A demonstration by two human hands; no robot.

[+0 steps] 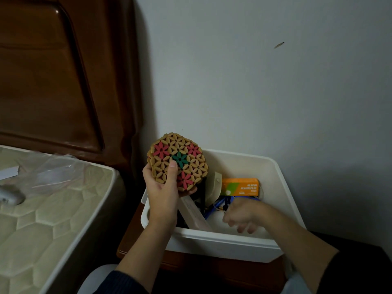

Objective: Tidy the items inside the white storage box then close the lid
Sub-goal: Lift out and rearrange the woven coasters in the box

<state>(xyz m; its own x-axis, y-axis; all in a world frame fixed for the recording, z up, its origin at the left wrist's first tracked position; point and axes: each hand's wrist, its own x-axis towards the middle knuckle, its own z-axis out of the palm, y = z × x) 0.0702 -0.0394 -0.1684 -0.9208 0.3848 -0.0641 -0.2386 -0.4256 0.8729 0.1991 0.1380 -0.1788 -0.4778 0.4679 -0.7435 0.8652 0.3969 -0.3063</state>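
The white storage box (282,179) stands open on a brown wooden nightstand by the wall; no lid is in view. My left hand (162,187) grips a round beaded mat (180,159) with red and green flower patterns, lifted above the box's left rim. My right hand (241,215) reaches down inside the box, blurred, fingers loosely curled, nothing seen in its grasp. Inside lie an orange carton (240,186), blue cables (216,205), a long white box (196,214) and a beige object (214,187).
A bare quilted mattress (42,219) lies at the left with a clear plastic bag (48,172) on it. The dark wooden headboard (63,71) rises behind. The nightstand (135,240) edge shows below the box. A pale wall stands behind.
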